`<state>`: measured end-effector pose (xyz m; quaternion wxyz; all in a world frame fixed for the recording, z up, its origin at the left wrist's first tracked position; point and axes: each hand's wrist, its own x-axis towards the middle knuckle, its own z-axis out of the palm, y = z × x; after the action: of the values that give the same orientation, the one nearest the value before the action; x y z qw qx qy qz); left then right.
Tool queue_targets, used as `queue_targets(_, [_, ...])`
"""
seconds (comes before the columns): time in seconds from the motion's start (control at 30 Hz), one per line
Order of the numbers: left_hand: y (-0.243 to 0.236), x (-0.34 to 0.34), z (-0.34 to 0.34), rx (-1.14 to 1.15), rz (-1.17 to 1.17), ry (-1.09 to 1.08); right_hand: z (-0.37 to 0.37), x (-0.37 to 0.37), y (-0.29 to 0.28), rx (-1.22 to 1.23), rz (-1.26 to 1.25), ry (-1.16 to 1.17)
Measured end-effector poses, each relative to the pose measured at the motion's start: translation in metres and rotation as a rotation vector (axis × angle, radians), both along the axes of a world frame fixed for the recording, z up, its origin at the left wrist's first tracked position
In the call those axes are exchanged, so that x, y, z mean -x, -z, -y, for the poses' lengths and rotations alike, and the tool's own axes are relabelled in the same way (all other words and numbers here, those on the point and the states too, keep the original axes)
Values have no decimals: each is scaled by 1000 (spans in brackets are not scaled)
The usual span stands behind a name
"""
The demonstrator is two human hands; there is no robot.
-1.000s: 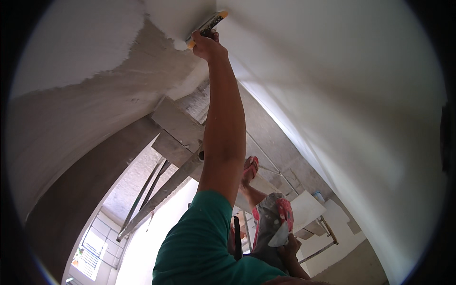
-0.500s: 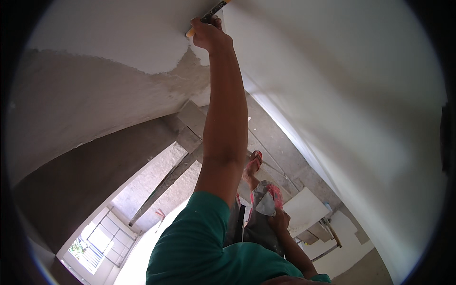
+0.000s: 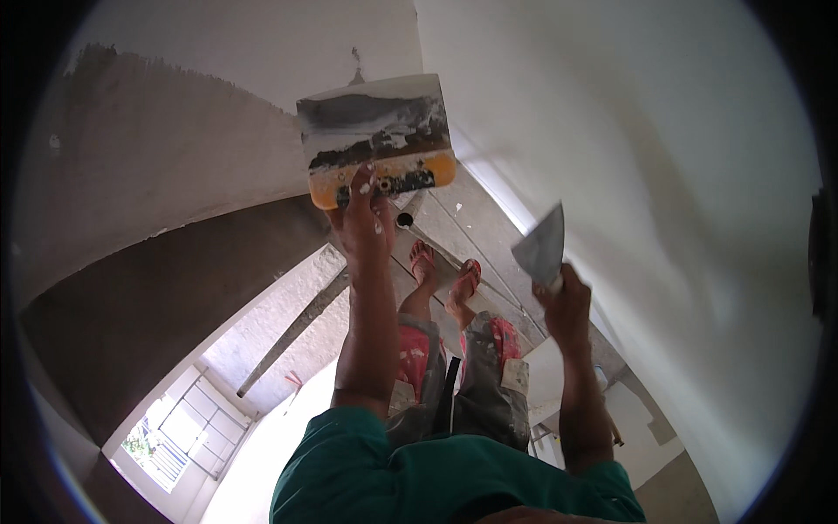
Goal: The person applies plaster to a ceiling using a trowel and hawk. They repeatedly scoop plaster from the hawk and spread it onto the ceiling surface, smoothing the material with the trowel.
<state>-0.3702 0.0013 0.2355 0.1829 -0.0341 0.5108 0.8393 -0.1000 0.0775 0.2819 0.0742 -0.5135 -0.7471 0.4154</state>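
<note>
My left hand (image 3: 365, 218) grips the yellow-and-black handle of a wide putty knife (image 3: 375, 109), its fingers over the handle. Dark and white smears cover the blade, which faces me in front of the wall corner. At the right, my right hand (image 3: 567, 306) is closed around a small triangular putty knife (image 3: 543, 244), blade pointing up. The two tools are apart. Behind the wide knife, the left wall has a smooth white coat (image 3: 227, 35) above a rougher grey-brown area (image 3: 166, 148). White specks dot my left fingers.
A smooth white wall (image 3: 663, 175) rises close at the right. Below are my feet in red flip-flops (image 3: 467, 279), near boards and a pipe with an open end (image 3: 404, 220). A long beam (image 3: 292, 332) slants at lower left, beyond it a barred window (image 3: 166, 445).
My left hand has come down from the wall corner with the wide putty knife, whose blade now faces me. My right hand has risen from beside my leg with the small putty knife.
</note>
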Motion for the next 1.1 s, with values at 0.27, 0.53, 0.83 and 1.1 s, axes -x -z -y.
queue_targets(0.27, [-17,-25,53,-36,-217,309,-51,89,-43,-43,94,-271])
queue_targets(0.53, [-7,-1,58,555,-1225,834,-62,103,-64,-73,-40,-325])
queue_targets(0.83, [153,13,-19,18,421,181,39,-41,91,-5,162,74])
queue_targets(1.1, [363,55,-159,-37,661,-238,171,-159,190,107,426,-51])
